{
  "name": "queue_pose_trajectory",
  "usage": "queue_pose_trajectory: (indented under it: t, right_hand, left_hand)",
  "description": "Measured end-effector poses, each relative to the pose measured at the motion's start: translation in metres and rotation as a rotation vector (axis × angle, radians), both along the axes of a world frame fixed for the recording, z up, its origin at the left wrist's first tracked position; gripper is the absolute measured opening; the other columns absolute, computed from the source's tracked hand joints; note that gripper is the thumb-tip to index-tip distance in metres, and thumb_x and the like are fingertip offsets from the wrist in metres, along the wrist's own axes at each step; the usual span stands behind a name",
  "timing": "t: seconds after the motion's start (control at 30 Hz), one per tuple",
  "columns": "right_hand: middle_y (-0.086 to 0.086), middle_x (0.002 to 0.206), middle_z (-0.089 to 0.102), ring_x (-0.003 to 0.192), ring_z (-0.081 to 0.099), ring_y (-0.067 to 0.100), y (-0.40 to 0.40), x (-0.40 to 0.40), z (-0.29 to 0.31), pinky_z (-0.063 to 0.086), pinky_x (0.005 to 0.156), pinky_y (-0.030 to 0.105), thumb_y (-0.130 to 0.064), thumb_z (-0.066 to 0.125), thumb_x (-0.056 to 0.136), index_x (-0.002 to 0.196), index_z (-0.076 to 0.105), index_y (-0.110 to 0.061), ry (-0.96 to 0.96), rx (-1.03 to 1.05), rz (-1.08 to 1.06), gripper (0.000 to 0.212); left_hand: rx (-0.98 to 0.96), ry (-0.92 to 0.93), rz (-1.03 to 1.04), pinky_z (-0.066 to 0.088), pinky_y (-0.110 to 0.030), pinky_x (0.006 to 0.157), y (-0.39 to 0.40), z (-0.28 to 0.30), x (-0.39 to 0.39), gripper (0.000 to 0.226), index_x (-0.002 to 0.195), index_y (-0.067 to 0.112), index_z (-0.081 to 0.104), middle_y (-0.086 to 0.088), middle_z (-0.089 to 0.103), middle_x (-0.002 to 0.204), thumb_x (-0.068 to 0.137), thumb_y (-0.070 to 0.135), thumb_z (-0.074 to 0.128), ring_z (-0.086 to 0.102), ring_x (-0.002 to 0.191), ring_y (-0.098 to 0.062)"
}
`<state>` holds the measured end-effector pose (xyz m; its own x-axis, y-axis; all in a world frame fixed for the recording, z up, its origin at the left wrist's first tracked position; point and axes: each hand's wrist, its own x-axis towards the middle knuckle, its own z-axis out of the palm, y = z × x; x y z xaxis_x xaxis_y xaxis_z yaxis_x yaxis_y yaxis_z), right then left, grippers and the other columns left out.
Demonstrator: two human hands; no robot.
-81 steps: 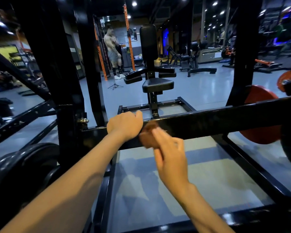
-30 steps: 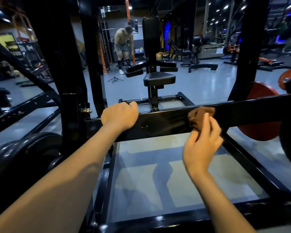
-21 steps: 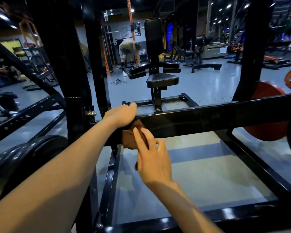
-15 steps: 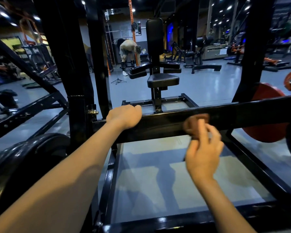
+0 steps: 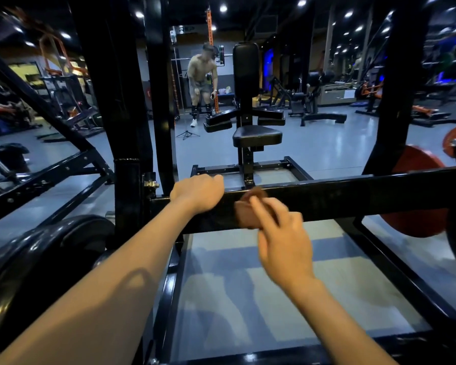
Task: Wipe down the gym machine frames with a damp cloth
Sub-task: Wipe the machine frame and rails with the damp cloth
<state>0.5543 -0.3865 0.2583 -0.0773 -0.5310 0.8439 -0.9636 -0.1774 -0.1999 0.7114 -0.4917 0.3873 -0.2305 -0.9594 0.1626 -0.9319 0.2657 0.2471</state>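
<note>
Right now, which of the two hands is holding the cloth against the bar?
The right hand presses the brown cloth on the black bar; the left hand only grips the bar's top, without cloth.

1. Both forearms are bare from the bottom edge of the view to the wrist; no sleeve shows.
2. The left hand (image 5: pixel 199 192) wears nothing.
3. The right hand (image 5: pixel 282 239) is likewise ungloved, its outline blurred.
</note>
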Motion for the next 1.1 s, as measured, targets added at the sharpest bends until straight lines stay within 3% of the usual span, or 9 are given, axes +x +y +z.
queue_pose_trajectory:
  t: [0.23, 0.3, 0.43, 0.57, 0.63, 0.73, 0.87, 0.97, 1.1]
  right_hand:
    - [0.015, 0.144, 0.046, 0.124, 0.045, 0.041, -0.001, -0.034, 0.012, 0.034, 0.087, 0.028, -0.001, 0.053, 0.097, 0.153, 0.049, -0.016, -0.97, -0.24, -0.359, 0.058]
    - [0.012, 0.143, 0.045, 0.121, 0.047, 0.036, -0.009, 0.008, 0.016, 0.039, 0.088, 0.03, -0.002, 0.055, 0.097, 0.155, 0.047, -0.017, -0.897, -0.229, -0.278, 0.06]
    - [0.001, 0.145, 0.042, 0.103, 0.049, 0.025, -0.01, 0.062, 0.006, 0.05, 0.071, 0.034, -0.012, 0.068, 0.09, 0.156, 0.044, -0.024, -0.231, -0.029, -0.008, 0.071]
    - [0.0, 0.147, 0.046, 0.091, 0.051, 0.029, -0.006, 0.009, 0.008, 0.054, 0.065, 0.039, -0.015, 0.064, 0.086, 0.154, 0.048, -0.024, 0.133, 0.002, 0.062, 0.07]
    - [0.001, 0.147, 0.048, 0.095, 0.053, 0.035, 0.002, -0.039, 0.002, 0.055, 0.07, 0.043, -0.007, 0.061, 0.085, 0.152, 0.05, -0.024, 0.048, -0.024, -0.012, 0.07]
    - [0.004, 0.143, 0.045, 0.111, 0.048, 0.035, 0.016, -0.083, 0.0, 0.049, 0.075, 0.042, -0.005, 0.059, 0.092, 0.155, 0.047, -0.026, -0.427, -0.082, -0.239, 0.067]
    - [0.012, 0.141, 0.045, 0.121, 0.048, 0.035, -0.001, -0.046, 0.005, 0.04, 0.085, 0.031, -0.008, 0.053, 0.1, 0.157, 0.043, -0.021, -0.908, -0.225, -0.372, 0.06]
    - [0.01, 0.141, 0.044, 0.121, 0.05, 0.032, -0.009, 0.016, 0.002, 0.049, 0.088, 0.04, -0.008, 0.056, 0.098, 0.159, 0.039, -0.024, -0.745, -0.181, -0.19, 0.065]
    - [0.005, 0.145, 0.044, 0.104, 0.053, 0.03, -0.005, 0.035, -0.007, 0.057, 0.076, 0.04, -0.012, 0.064, 0.091, 0.157, 0.043, -0.023, -0.092, 0.005, 0.092, 0.071]
  left_hand:
    - [-0.006, 0.042, 0.053, 0.046, -0.046, 0.09, 0.011, 0.005, -0.005, 0.042, 0.082, 0.01, 0.052, -0.012, 0.057, 0.092, 0.104, 0.03, 0.021, 0.054, 0.086, -0.033]
    - [-0.006, 0.038, 0.04, 0.043, -0.043, 0.081, 0.006, 0.003, -0.004, 0.043, 0.081, 0.01, 0.053, -0.011, 0.057, 0.087, 0.103, 0.031, 0.022, 0.052, 0.078, -0.029]
    - [-0.083, 0.036, 0.054, 0.031, -0.036, 0.061, 0.001, -0.003, -0.003, 0.032, 0.087, 0.013, 0.05, -0.01, 0.058, 0.09, 0.102, 0.027, 0.026, 0.043, 0.068, -0.026]
    - [-0.105, 0.054, 0.051, 0.031, -0.038, 0.064, 0.002, -0.005, -0.002, 0.036, 0.082, 0.011, 0.05, -0.008, 0.053, 0.083, 0.101, 0.027, 0.024, 0.043, 0.065, -0.025]
    - [-0.112, 0.056, 0.033, 0.035, -0.038, 0.066, 0.004, -0.004, -0.001, 0.043, 0.077, 0.01, 0.053, -0.009, 0.056, 0.078, 0.103, 0.03, 0.024, 0.047, 0.066, -0.025]
    - [-0.135, 0.043, 0.032, 0.038, -0.038, 0.067, 0.007, -0.005, -0.003, 0.047, 0.075, 0.01, 0.055, -0.01, 0.058, 0.076, 0.103, 0.031, 0.024, 0.051, 0.067, -0.026]
    - [-0.176, 0.016, 0.034, 0.042, -0.038, 0.068, 0.007, -0.005, -0.005, 0.049, 0.076, 0.009, 0.057, -0.01, 0.059, 0.075, 0.103, 0.031, 0.024, 0.053, 0.068, -0.027]
    - [-0.196, 0.008, 0.037, 0.042, -0.039, 0.069, 0.005, -0.008, -0.004, 0.048, 0.076, 0.009, 0.057, -0.009, 0.058, 0.073, 0.104, 0.03, 0.025, 0.052, 0.067, -0.027]
    - [-0.199, 0.01, 0.055, 0.036, -0.039, 0.069, 0.001, -0.008, -0.003, 0.045, 0.073, 0.011, 0.053, -0.007, 0.051, 0.072, 0.103, 0.03, 0.025, 0.046, 0.065, -0.027]
